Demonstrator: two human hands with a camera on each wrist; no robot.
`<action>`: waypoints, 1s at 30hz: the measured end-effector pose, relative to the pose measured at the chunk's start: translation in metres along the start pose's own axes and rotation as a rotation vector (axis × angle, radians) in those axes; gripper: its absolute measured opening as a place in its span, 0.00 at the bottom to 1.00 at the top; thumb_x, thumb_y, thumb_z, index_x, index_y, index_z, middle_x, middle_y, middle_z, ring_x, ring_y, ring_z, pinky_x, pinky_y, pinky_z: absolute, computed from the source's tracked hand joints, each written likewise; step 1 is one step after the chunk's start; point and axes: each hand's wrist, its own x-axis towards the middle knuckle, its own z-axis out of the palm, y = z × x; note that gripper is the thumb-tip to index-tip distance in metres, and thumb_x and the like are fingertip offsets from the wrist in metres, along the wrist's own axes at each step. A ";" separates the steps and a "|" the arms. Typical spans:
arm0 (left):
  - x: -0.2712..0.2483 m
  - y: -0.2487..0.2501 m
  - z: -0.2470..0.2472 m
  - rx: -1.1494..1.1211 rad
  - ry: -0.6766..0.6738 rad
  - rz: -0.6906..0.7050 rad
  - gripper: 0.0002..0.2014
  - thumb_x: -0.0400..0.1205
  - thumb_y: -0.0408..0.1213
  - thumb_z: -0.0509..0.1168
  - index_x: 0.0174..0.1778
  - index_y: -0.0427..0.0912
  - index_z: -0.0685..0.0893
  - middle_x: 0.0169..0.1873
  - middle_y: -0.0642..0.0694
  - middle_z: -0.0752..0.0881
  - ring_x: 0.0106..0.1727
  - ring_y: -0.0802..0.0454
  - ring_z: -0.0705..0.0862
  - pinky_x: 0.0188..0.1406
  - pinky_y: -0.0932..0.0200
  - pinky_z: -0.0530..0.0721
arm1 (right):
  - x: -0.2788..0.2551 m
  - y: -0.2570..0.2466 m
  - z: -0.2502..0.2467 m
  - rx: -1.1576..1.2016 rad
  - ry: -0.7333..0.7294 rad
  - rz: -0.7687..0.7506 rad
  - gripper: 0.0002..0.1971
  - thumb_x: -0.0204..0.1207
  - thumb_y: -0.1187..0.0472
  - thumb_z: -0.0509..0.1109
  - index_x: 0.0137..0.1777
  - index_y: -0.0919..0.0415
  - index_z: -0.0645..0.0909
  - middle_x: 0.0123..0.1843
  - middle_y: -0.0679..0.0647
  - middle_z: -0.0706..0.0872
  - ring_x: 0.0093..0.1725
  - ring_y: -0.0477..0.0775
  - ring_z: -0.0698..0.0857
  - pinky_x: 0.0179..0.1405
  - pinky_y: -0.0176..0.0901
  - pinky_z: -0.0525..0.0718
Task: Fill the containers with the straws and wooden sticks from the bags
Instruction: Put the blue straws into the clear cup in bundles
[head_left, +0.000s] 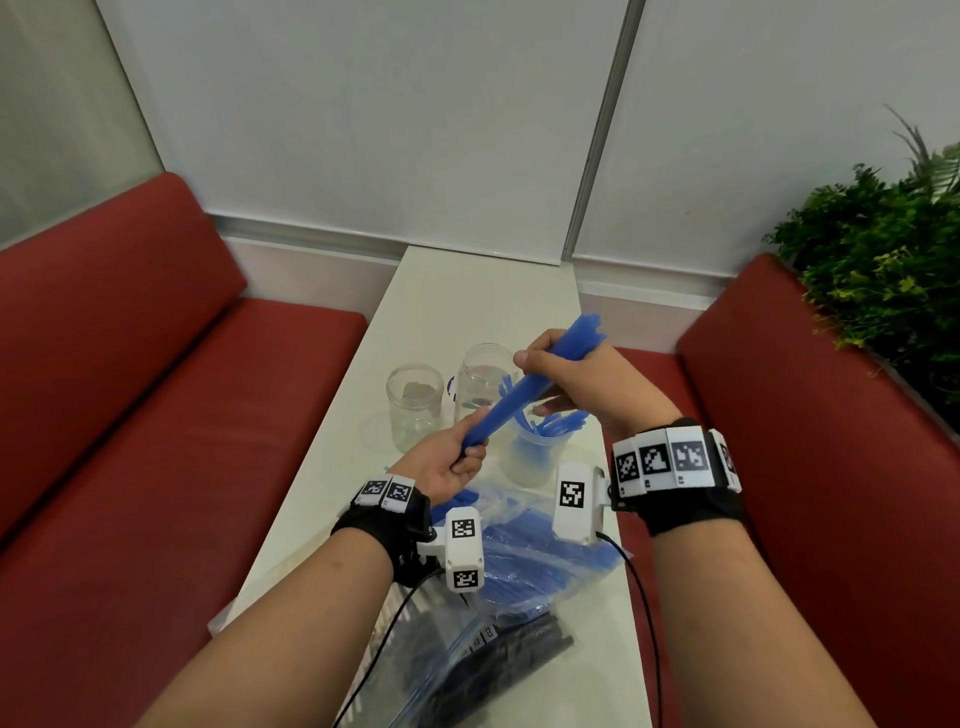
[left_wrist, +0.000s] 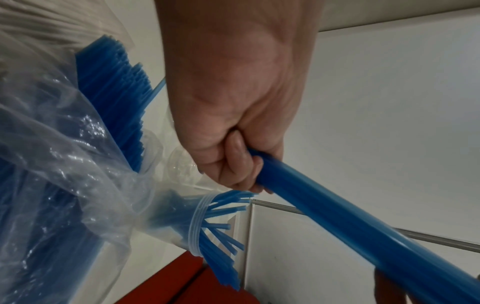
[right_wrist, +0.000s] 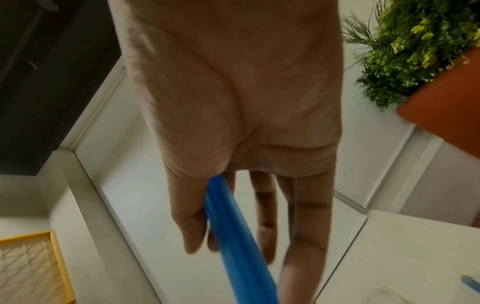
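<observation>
My left hand (head_left: 451, 464) grips the straw bundle's (head_left: 524, 387) near end. My right hand (head_left: 574, 375) wraps the far end, and the bundle slants up, far and right, above the desk (head_left: 457, 301).

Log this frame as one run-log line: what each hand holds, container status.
left hand: grips blue straw bundle | right hand: grips same bundle higher | plastic cup: holds straws | two glass jars: no straws

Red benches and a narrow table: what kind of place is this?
Probably a café or canteen booth: red padded benches face each other across a narrow white table, with green leafy plants behind one seat.
</observation>
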 end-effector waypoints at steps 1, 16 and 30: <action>0.002 0.000 -0.002 0.010 0.017 0.008 0.13 0.81 0.44 0.70 0.53 0.39 0.80 0.27 0.47 0.72 0.20 0.59 0.64 0.12 0.70 0.59 | 0.000 0.002 -0.002 0.001 -0.015 0.029 0.15 0.77 0.58 0.79 0.50 0.71 0.83 0.44 0.66 0.91 0.38 0.60 0.91 0.41 0.45 0.93; 0.024 -0.016 -0.058 1.489 0.170 0.321 0.13 0.80 0.24 0.62 0.49 0.37 0.92 0.50 0.44 0.91 0.54 0.49 0.87 0.53 0.66 0.79 | 0.067 0.085 -0.017 -0.159 0.566 0.111 0.07 0.78 0.58 0.75 0.38 0.54 0.85 0.42 0.58 0.90 0.46 0.60 0.91 0.53 0.58 0.90; 0.043 -0.044 -0.071 2.315 0.032 0.175 0.20 0.84 0.41 0.61 0.74 0.52 0.73 0.69 0.45 0.74 0.68 0.39 0.74 0.67 0.37 0.67 | 0.062 0.125 0.012 -0.493 0.553 -0.136 0.18 0.76 0.52 0.79 0.63 0.53 0.82 0.59 0.48 0.86 0.60 0.52 0.82 0.67 0.52 0.72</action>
